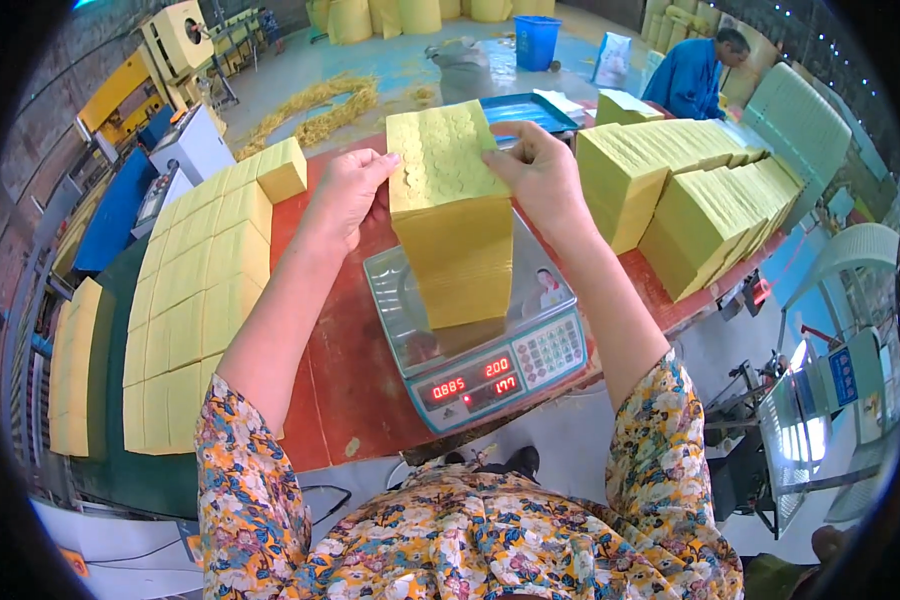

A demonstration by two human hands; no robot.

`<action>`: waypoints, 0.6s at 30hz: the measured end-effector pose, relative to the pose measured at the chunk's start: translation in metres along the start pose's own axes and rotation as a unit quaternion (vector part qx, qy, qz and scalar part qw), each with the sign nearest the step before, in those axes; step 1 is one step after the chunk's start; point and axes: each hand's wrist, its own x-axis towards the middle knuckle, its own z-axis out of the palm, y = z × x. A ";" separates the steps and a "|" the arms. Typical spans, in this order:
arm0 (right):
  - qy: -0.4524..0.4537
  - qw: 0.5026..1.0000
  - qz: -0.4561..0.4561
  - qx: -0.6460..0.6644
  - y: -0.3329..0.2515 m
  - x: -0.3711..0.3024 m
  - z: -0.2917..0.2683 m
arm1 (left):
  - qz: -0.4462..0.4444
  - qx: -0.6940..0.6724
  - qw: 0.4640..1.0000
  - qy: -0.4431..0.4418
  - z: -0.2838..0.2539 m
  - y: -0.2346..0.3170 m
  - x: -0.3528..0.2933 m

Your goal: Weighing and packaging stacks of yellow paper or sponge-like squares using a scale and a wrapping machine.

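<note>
A tall stack of yellow paper sheets (457, 260) stands upright on the pan of a digital scale (390, 290), whose red display is lit. The top sheet carries rows of curved cut marks. My left hand (345, 190) is closed at the stack's upper left edge, thumb against the paper and fingers curled. At the upper right edge, my right hand (542, 175) pinches the paper between thumb and forefinger. How many sheets lie between my fingers is hidden.
Rows of yellow paper blocks (200, 270) stand to the left on the red table (330, 370). More paper stacks (710, 220) stand at the right. Behind the scale lies a blue tray (530, 110). A co-worker in blue (685, 80) bends over the table's far right.
</note>
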 end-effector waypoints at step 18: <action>0.023 0.998 0.007 0.050 0.004 -0.009 -0.001 | -0.008 -0.017 0.999 0.030 0.005 -0.007 -0.010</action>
